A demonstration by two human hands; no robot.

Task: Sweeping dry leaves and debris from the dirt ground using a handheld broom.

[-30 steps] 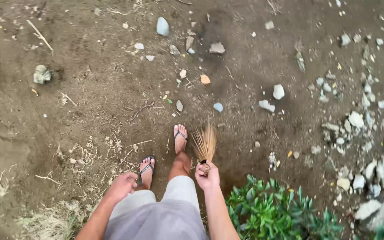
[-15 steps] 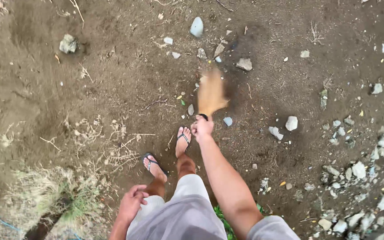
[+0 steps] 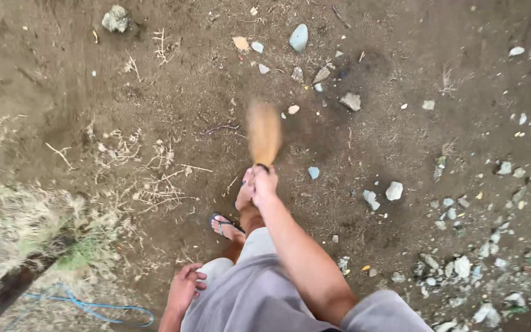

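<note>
Right hand (image 3: 264, 182) clenched around the bound neck of a short straw hand broom (image 3: 263, 132), arm stretched forward over the right foot. Bristles fanned and blurred above the bare brown dirt (image 3: 173, 98), just short of a scatter of small pale stones (image 3: 292, 109) and a grey-blue pebble (image 3: 313, 173) to the right. Left hand (image 3: 185, 288) loose by the thigh, fingers half-curled, holding nothing, resting near the grey shorts (image 3: 259, 295). Left foot in a dark flip-flop (image 3: 224, 224) planted behind.

For a clean sweep here, probably best: wrist loose, bristle tips only brushing the surface rather than digging into the soft earth; short strokes all in one direction, so the dry twigs (image 3: 149, 184) and leaf bits gather instead of spreading. Heavier rocks such as the flat grey one (image 3: 351, 101) likely too much for thin straw, so better worked around. Firm grip at the binding, lest the bundle twist. Dry grass tuft (image 3: 38, 215) and blue cord (image 3: 93, 307) at lower left, well apart from the broom.
</note>
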